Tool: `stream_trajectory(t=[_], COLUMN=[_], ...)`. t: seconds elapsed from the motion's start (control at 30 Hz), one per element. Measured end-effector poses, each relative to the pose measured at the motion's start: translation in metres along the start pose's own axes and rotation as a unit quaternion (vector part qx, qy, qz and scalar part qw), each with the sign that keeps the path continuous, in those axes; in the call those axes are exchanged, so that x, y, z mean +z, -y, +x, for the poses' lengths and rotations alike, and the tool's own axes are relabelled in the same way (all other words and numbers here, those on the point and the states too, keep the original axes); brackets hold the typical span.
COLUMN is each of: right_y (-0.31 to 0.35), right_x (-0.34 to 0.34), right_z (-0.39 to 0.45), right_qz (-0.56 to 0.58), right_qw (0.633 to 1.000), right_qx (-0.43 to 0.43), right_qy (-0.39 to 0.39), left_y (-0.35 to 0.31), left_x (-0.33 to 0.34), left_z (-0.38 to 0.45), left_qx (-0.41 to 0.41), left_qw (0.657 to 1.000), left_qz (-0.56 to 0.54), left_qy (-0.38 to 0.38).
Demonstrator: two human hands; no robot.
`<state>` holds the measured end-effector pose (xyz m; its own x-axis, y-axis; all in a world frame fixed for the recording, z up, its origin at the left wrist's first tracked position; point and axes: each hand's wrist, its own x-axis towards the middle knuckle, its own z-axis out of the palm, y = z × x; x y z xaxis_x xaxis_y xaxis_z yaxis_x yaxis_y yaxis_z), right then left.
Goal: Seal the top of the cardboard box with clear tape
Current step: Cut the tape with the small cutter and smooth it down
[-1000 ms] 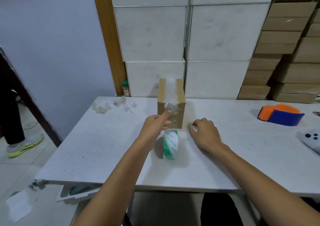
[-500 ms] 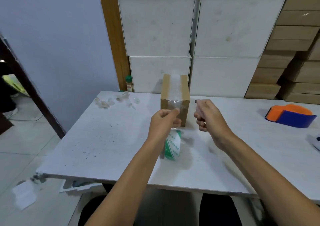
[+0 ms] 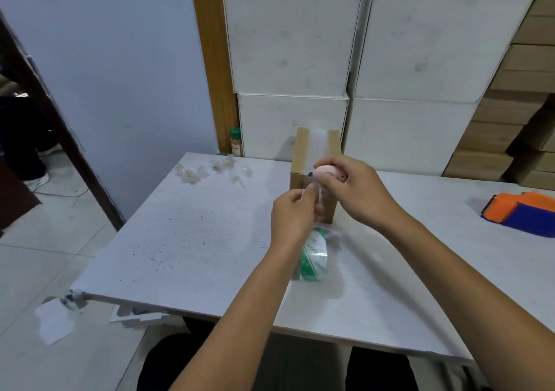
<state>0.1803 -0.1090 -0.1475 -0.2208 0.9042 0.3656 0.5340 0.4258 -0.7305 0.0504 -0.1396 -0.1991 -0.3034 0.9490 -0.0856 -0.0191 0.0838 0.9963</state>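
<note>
A small cardboard box (image 3: pixel 303 150) stands on the white table (image 3: pixel 195 234), with a strip of clear tape (image 3: pixel 319 138) running over its top and down its near face. My left hand (image 3: pixel 292 213) pinches the tape strip in front of the box. My right hand (image 3: pixel 351 189) holds a small pink cutter (image 3: pixel 326 171) against the tape just above the left fingers. The roll of clear tape with green print (image 3: pixel 313 255) stands on the table below my hands, still joined to the strip.
Crumpled tape scraps (image 3: pixel 207 171) lie at the table's far left. An orange and blue tape dispenser (image 3: pixel 522 213) sits at the right. White boxes (image 3: pixel 300 60) and brown cartons (image 3: pixel 516 138) are stacked behind. A small green-capped bottle (image 3: pixel 235 143) stands at the back corner.
My right hand rose from the table with the pink cutter and came to the tape in front of the box. My left hand stayed pinching the tape.
</note>
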Motion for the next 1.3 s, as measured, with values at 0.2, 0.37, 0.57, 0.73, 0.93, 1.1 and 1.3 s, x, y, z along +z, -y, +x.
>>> stream_trajectory(t=[0.2, 0.37, 0.57, 0.73, 0.93, 1.1, 1.3], right_y=[-0.005, -0.006, -0.002, -0.005, -0.005, -0.013, -0.019], right_x=[0.007, 0.011, 0.011, 0.006, 0.002, -0.005, -0.006], right_z=[0.001, 0.003, 0.003, 0.002, 0.0, -0.005, -0.015], right_qz=[-0.113, -0.141, -0.181, -0.204, -0.22, -0.234, -0.243], right_qw=[0.992, 0.985, 0.977, 0.972, 0.966, 0.963, 0.959], right_qx=[-0.06, -0.092, -0.107, -0.109, -0.126, -0.126, -0.145], right_qy=[0.012, 0.019, 0.041, 0.039, 0.052, 0.038, 0.013], left_y=[0.002, 0.004, 0.009, 0.006, 0.006, 0.004, 0.005], left_x=[0.003, 0.003, 0.002, 0.002, 0.0, 0.0, -0.001], left_z=[0.0, 0.001, -0.001, -0.003, -0.004, -0.004, -0.005], left_qx=[0.039, 0.061, 0.078, 0.09, 0.096, 0.093, 0.091], left_qw=[0.999, 0.998, 0.996, 0.995, 0.994, 0.995, 0.995], left_qz=[0.028, 0.023, 0.031, 0.042, 0.048, 0.0, -0.025], left_qy=[-0.017, -0.015, -0.026, -0.033, -0.033, -0.025, -0.035])
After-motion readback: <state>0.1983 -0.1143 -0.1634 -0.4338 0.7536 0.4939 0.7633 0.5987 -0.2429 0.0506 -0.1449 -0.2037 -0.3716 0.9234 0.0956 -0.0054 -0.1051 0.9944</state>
